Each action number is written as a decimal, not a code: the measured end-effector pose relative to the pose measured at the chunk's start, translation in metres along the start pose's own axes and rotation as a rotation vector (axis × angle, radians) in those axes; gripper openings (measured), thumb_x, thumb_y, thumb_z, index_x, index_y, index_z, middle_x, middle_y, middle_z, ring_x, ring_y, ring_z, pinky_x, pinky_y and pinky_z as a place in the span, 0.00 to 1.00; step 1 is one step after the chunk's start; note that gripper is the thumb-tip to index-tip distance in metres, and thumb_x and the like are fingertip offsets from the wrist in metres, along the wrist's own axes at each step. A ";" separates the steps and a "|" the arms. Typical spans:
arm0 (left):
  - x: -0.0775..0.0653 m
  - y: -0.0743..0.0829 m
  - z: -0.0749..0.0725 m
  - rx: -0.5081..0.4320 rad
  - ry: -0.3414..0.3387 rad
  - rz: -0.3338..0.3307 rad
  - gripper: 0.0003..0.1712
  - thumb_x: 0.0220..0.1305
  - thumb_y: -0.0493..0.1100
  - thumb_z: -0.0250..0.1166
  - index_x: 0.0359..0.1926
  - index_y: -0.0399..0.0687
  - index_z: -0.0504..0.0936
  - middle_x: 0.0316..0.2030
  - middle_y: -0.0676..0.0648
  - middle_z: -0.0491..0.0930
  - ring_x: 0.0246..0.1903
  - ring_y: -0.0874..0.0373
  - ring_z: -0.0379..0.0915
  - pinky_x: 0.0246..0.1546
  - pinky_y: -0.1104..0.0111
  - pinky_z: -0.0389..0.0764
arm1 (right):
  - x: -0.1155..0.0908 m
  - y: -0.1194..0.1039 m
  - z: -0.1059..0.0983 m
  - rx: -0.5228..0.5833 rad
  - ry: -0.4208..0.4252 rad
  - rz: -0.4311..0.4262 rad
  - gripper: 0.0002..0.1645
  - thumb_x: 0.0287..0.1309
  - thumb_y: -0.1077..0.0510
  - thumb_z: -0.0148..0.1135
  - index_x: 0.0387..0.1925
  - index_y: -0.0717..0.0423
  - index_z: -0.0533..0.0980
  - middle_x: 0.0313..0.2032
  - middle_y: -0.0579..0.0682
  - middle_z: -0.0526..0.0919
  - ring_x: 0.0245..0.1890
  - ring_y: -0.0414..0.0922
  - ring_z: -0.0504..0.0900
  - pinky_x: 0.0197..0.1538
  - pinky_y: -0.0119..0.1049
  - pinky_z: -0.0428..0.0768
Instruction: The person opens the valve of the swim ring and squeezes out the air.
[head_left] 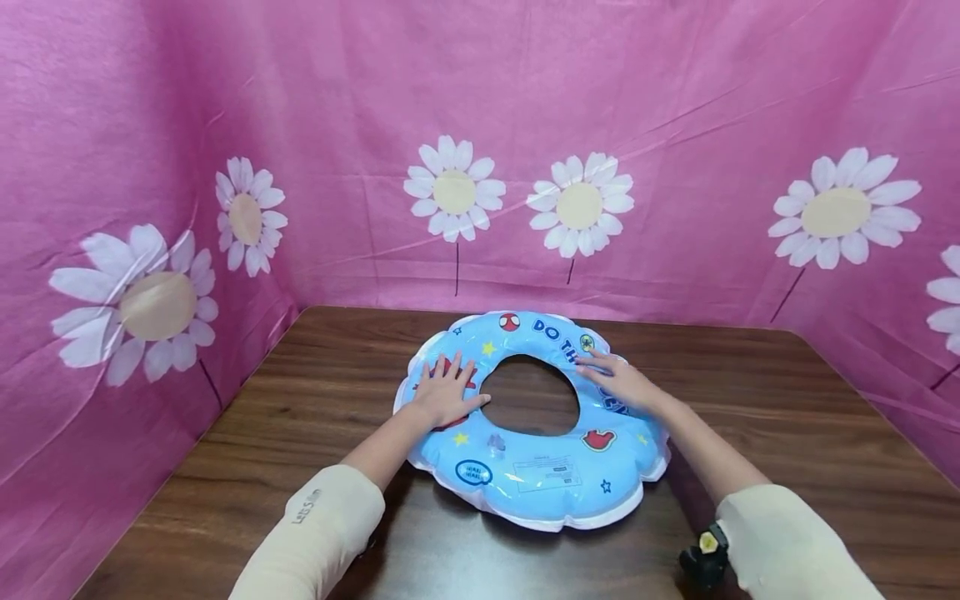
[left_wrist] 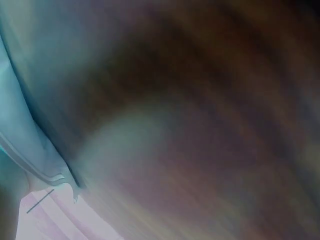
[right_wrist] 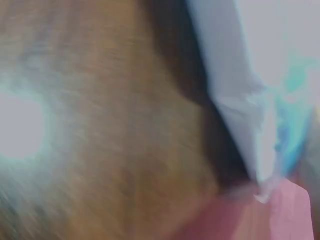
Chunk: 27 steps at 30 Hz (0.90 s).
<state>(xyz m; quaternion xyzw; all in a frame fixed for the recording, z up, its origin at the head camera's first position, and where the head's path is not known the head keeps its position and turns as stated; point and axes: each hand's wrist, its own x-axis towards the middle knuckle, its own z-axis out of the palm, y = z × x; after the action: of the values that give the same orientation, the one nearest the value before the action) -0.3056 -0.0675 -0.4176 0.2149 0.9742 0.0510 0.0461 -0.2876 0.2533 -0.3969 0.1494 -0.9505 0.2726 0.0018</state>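
Note:
A light blue inflatable swim ring [head_left: 540,475] with a white scalloped edge lies inflated on the wooden table, printed with stars, red figures and dark blue letters. On its left side rests my left hand [head_left: 442,393], palm down, fingers spread, thumb reaching to the inner hole. My right hand [head_left: 621,383] lies on the ring's upper right side, its fingers extended over the lettering. The left wrist view is blurred and catches the ring's edge [left_wrist: 30,125] at its left. In the right wrist view, the ring's white rim [right_wrist: 235,95] stands at the right; neither wrist view shows fingers.
The brown wooden table [head_left: 300,450] runs back to a pink cloth backdrop [head_left: 345,100] with white daisies, which also closes in the left and right sides. A black wrist device [head_left: 705,557] hangs under the right sleeve [head_left: 787,542].

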 end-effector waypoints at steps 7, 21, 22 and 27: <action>-0.008 0.013 0.001 0.022 0.023 -0.098 0.46 0.61 0.72 0.40 0.71 0.50 0.51 0.69 0.41 0.45 0.66 0.39 0.36 0.61 0.44 0.40 | -0.022 -0.019 -0.024 -0.073 0.019 -0.242 0.28 0.61 0.45 0.54 0.56 0.59 0.73 0.61 0.61 0.65 0.62 0.62 0.57 0.59 0.61 0.54; -0.022 0.028 0.000 -0.329 0.250 -0.236 0.46 0.62 0.69 0.43 0.69 0.41 0.55 0.67 0.33 0.46 0.65 0.33 0.33 0.59 0.41 0.33 | -0.073 -0.058 0.031 -0.278 -0.123 -0.511 0.52 0.47 0.25 0.54 0.67 0.48 0.59 0.65 0.45 0.62 0.64 0.53 0.58 0.62 0.53 0.54; -0.025 0.027 -0.004 -0.383 0.282 -0.191 0.44 0.63 0.68 0.44 0.68 0.40 0.58 0.67 0.34 0.48 0.65 0.34 0.33 0.60 0.41 0.33 | -0.074 -0.056 0.031 -0.271 -0.124 -0.511 0.52 0.47 0.25 0.54 0.67 0.49 0.59 0.65 0.45 0.62 0.64 0.53 0.58 0.62 0.53 0.54; -0.046 0.022 -0.023 -0.334 0.294 0.282 0.35 0.65 0.60 0.50 0.65 0.44 0.64 0.66 0.41 0.57 0.66 0.41 0.42 0.62 0.46 0.41 | -0.075 -0.052 0.027 -0.294 -0.073 -0.593 0.50 0.47 0.27 0.56 0.66 0.51 0.61 0.63 0.48 0.66 0.62 0.56 0.62 0.61 0.56 0.54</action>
<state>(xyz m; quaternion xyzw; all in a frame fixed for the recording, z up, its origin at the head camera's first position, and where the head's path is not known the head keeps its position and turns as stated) -0.2577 -0.0688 -0.3889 0.3282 0.9089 0.2479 -0.0687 -0.1992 0.2190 -0.3993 0.4272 -0.8943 0.1145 0.0684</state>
